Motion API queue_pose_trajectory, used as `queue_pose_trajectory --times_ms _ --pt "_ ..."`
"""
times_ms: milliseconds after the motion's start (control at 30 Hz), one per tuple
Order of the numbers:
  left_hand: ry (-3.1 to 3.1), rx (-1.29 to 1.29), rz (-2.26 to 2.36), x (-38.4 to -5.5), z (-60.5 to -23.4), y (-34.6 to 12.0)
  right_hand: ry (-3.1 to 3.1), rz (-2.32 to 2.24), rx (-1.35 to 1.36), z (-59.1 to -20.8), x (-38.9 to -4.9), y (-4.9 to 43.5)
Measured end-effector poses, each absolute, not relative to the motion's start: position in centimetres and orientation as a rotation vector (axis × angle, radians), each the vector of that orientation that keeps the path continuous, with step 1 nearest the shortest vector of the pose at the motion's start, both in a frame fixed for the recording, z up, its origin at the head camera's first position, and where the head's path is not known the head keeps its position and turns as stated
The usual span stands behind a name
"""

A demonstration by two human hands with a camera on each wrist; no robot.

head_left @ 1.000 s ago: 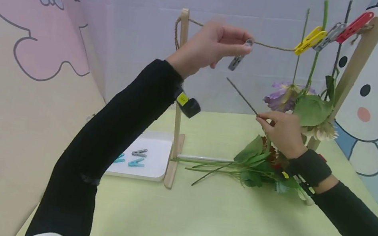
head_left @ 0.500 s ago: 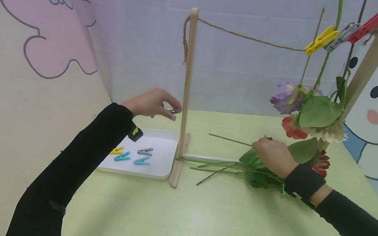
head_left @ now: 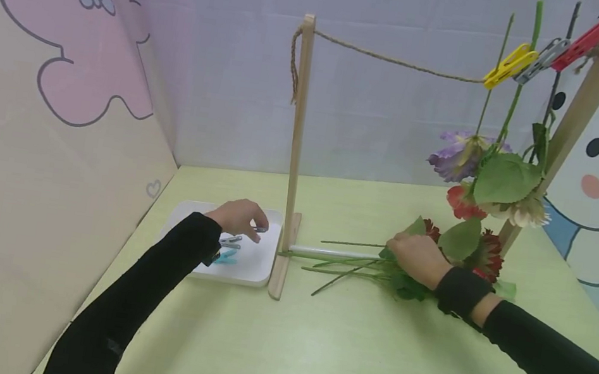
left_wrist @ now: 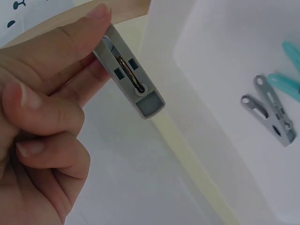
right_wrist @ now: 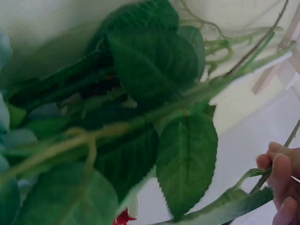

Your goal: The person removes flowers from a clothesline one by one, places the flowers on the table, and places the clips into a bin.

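Over the white tray (head_left: pixel 259 276), my left hand (head_left: pixel 238 215) pinches a grey clothespin (left_wrist: pixel 131 70) between thumb and fingers. Another grey clothespin (left_wrist: pixel 272 110) and turquoise clothespins (head_left: pixel 227 255) lie in the tray below. My right hand (head_left: pixel 417 258) holds the thin dark stem (head_left: pixel 351 243) of a dark red flower (head_left: pixel 490 255), low over a pile of green-stemmed flowers on the table. Finger and thumb pinch that stem in the right wrist view, where leaves (right_wrist: pixel 187 159) fill much of the picture. The pile's flower heads are mostly hidden behind my right hand and the leaves.
A wooden stand (head_left: pixel 295 148) carries a twine line (head_left: pixel 397 62). Yellow (head_left: pixel 510 66), grey (head_left: pixel 543 60) and red (head_left: pixel 585 46) clothespins hold flowers upside down at its right end, including a purple flower (head_left: pixel 455 158). The stand's left foot (head_left: pixel 278 276) adjoins the tray.
My left hand has come down from the twine to the tray, still holding the grey clothespin. My right hand has lowered the stem, now nearly level, toward the pile.
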State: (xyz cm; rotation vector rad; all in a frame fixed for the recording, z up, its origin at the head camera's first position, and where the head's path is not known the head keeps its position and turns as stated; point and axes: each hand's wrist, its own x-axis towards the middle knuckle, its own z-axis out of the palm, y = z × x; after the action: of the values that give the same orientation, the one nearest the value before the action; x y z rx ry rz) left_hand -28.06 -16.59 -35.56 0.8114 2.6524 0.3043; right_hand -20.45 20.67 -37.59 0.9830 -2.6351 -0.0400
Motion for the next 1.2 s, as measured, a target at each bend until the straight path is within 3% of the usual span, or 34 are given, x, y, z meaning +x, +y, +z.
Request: queue_pose_trajectory --times_ms 200,500,1200 --pt "2.674 0.735 0.155 -28.2 -39.3 -16.7 -2.621 -0.050 1.003 -38.9 -20.7 20.2" --pt "2.703 0.608 0.145 -28.3 -41.8 -17.0 -2.654 -0.132 0.986 -40.1 -21.0 19.9" --pt "2.705 0.676 0.213 -28.4 -42.9 -15.9 -2.707 -0.133 0.943 -41.5 -21.3 19.7"
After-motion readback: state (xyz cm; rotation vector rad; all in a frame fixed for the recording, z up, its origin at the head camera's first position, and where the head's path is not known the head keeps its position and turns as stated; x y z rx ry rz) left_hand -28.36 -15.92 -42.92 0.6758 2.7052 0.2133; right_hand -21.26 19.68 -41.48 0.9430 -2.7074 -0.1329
